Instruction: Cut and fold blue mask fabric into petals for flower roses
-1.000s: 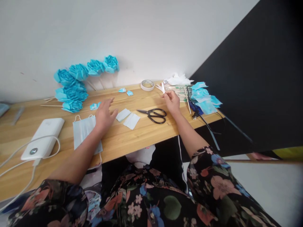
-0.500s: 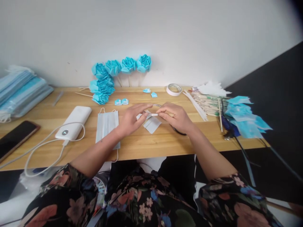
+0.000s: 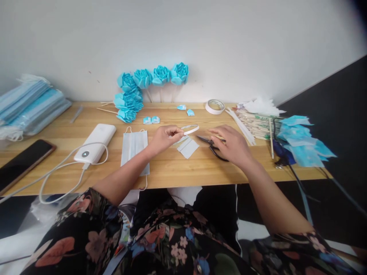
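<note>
My left hand (image 3: pixel 164 136) pinches one end of a thin white strip (image 3: pixel 190 130) and holds it just above the wooden table (image 3: pixel 177 168). Two small white cut pieces (image 3: pixel 188 146) lie under the strip. My right hand (image 3: pixel 232 145) rests with curled fingers on the black scissors (image 3: pixel 212 145), whose blades point left towards the strip. A pale blue face mask (image 3: pixel 134 147) lies flat to the left of my left hand.
Blue fabric roses on sticks (image 3: pixel 143 86) lean on the wall. A tape roll (image 3: pixel 215 106), a bundle of sticks (image 3: pixel 254 122) and blue scraps (image 3: pixel 301 139) lie right. A white power bank (image 3: pixel 96 142) with cable, a phone (image 3: pixel 20 162) and stacked masks (image 3: pixel 28 107) lie left.
My right hand carried the white strip from the far right to the middle, passed it to my left hand, then dropped onto the scissors. The view swung left.
</note>
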The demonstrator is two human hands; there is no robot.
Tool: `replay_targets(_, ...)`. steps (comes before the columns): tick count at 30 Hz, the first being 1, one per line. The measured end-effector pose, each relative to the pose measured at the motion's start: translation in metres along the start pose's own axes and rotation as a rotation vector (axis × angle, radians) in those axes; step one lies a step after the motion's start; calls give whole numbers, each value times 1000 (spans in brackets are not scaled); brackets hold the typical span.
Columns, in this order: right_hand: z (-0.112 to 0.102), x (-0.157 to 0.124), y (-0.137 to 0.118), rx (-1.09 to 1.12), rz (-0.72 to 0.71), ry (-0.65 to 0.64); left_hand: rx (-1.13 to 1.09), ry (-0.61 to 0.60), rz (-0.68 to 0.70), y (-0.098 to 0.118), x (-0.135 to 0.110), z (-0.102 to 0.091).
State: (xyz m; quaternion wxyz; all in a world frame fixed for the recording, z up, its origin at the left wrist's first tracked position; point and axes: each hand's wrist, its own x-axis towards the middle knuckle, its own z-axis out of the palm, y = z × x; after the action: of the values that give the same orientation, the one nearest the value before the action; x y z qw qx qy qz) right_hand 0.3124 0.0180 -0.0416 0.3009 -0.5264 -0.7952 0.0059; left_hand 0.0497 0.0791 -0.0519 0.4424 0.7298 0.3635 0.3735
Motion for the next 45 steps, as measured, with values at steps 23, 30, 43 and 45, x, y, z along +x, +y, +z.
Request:
replay_targets(23,-14,-9,10,654,458,-2,-535,116,-116,-9,8,-5)
replay_targets(30,7,14,-19,1067,306,-319,-652,191,-133,-10,12,-6)
replay_targets(43,26,49,-14,1462,175,-765,-704,227,-129,-13,14,-8)
replay_targets(45,34,47,-14,1537,182,-764,-689,226,-128,-14,14,-8)
